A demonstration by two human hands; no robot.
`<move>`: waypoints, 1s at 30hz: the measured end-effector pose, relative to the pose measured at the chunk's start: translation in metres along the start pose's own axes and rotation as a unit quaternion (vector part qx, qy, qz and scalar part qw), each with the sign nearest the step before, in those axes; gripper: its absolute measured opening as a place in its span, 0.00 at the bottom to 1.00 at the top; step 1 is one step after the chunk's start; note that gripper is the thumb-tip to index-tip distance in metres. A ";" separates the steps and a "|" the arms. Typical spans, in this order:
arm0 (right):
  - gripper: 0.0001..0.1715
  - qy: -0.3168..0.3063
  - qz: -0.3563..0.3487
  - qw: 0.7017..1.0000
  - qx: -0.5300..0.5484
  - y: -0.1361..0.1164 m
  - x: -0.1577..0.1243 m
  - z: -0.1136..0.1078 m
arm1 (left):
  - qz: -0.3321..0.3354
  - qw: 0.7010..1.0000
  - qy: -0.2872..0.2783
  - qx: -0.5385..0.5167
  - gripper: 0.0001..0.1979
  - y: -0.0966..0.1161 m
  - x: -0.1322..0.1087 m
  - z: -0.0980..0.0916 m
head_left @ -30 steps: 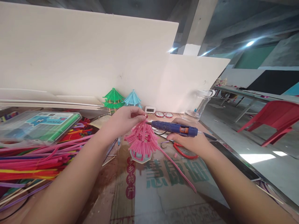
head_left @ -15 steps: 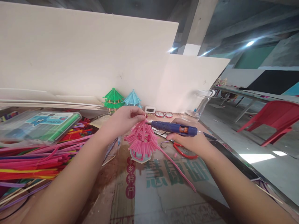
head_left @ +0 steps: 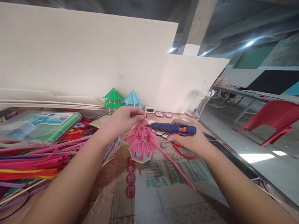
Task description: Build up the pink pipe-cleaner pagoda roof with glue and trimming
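Note:
A pink pagoda model made of fuzzy pipe cleaners stands upright on a pale octagonal base. My left hand pinches its tip between thumb and fingers. In my right hand is a blue glue gun, its nozzle pointing left at the upper roof; whether it touches I cannot tell. From the model's right side a long pink pipe cleaner trails across the table. Red-handled pliers or scissors lie below my right hand, partly hidden.
Bundled coloured pipe cleaners and a clear plastic case fill the left side. Behind stand a green pagoda, a blue pagoda, a small digital clock and a clear jug. A red chair is off to the right.
The glue gun's nozzle has shifted slightly down and left along the pink roof. My left hand stays at the tip.

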State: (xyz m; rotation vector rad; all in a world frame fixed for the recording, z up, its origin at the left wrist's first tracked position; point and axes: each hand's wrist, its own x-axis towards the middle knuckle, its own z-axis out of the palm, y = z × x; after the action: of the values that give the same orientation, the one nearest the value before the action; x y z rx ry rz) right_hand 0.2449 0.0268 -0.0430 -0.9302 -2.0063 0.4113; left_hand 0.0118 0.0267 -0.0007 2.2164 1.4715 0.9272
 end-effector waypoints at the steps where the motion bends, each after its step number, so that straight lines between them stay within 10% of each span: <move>1: 0.23 -0.005 0.007 1.000 0.005 0.001 0.000 0.000 | 0.000 1.000 -0.001 0.001 0.14 0.000 0.000 0.000; 30: 0.26 -0.093 0.022 0.995 0.009 0.001 0.000 -0.007 | -0.001 1.000 -0.001 0.011 0.13 0.002 -0.001 -0.003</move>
State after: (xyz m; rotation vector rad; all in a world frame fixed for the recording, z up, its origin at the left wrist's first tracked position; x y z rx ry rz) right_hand 0.2508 0.0271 -0.0396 -0.9561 -2.1497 0.5582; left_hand 0.0111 0.0246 0.0021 2.2309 1.4897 0.9109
